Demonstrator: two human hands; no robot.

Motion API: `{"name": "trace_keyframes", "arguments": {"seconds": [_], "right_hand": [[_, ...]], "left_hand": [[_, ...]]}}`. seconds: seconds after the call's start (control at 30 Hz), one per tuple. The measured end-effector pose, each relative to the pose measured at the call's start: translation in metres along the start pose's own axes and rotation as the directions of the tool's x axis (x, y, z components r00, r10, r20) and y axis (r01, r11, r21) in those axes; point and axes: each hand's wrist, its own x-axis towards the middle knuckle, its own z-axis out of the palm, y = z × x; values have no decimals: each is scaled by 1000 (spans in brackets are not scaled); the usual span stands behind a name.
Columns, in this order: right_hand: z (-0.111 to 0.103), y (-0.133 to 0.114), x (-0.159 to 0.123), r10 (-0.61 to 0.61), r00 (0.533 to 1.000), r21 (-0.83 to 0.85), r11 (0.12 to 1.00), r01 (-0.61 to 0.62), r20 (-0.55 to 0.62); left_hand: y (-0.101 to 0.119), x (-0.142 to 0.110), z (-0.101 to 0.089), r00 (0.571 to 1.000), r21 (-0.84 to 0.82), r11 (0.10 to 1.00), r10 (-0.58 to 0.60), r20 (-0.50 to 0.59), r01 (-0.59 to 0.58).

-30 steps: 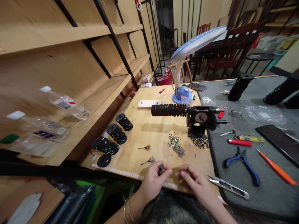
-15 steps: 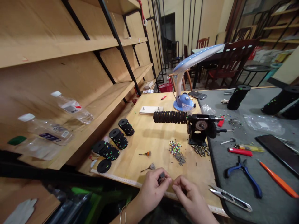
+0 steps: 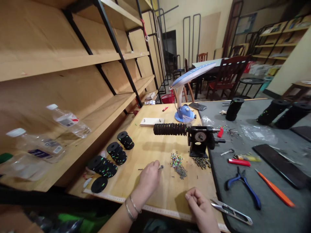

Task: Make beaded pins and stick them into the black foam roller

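My left hand (image 3: 148, 176) is over the wooden tabletop, its fingers closed together. A small grey-tipped piece (image 3: 161, 167) sticks out past its fingertips; the rest is hidden. Left of the hand the thin dark stem (image 3: 140, 169) of another small piece shows on the wood. My right hand (image 3: 198, 205) is near the front edge, thumb and forefinger pinched; whatever they hold, if anything, is too small to see. Ahead of the hands lie a heap of small coloured beads (image 3: 177, 159), grey metal bits (image 3: 181, 172) and brass-coloured bits (image 3: 201, 162).
A black hand-cranked winder (image 3: 199, 139) carries a ribbed black roll (image 3: 169, 129). Black foam spools (image 3: 114, 152) line the left, beside shelves with bottles (image 3: 70, 120). On the grey mat (image 3: 218, 181) lie thread snips (image 3: 232, 212), blue pliers (image 3: 244, 187) and an orange-handled tool (image 3: 275, 187). A desk lamp (image 3: 184, 111) stands behind.
My left hand has moved away from my right, forward and left, over the spot where two small tufted pieces lay in view. My right hand stays near the front edge. The view has shifted.
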Motion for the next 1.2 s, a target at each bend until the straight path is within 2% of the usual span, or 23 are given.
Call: {"name": "trace_keyframes", "arguments": {"seconds": [0.07,0.17,0.23,0.3,0.37,0.47,0.6,0.8,0.97,1.1,1.2], "right_hand": [[-3,0,-1,8,1000,29,1000,-7,-24],[-7,0,-2,35,999,78,996,-31,-42],[-10,0,-3,37,999,103,994,-32,-39],[-11,2,-4,15,999,106,994,-10,-46],[-11,5,-6,-9,998,100,995,16,-65],[-11,8,-7,-29,996,112,993,38,-84],[-13,13,-8,-35,995,145,988,48,-93],[-15,26,-5,-28,998,223,974,38,-48],[-18,35,0,-36,998,239,970,46,-47],[-17,30,-1,-2,998,265,964,19,-63],[-15,22,-3,42,996,294,956,-17,-79]], "left_hand": [[5,-2,-2,1000,25,1000,3,-1,-3],[19,-6,-9,997,40,998,52,-62,-50],[35,-8,-13,984,-7,989,144,-110,-145],[55,-5,-11,960,-116,956,259,-105,-271],[75,4,-4,940,-189,921,338,-47,-340],[100,24,13,926,-166,912,377,-13,-374],[119,48,32,901,-126,895,434,18,-428],[126,61,45,855,-82,859,512,87,-506],[128,62,49,842,-118,850,525,120,-513],[121,55,37,855,-248,845,509,99,-474],[102,40,22,878,-390,823,473,69,-413]]}}
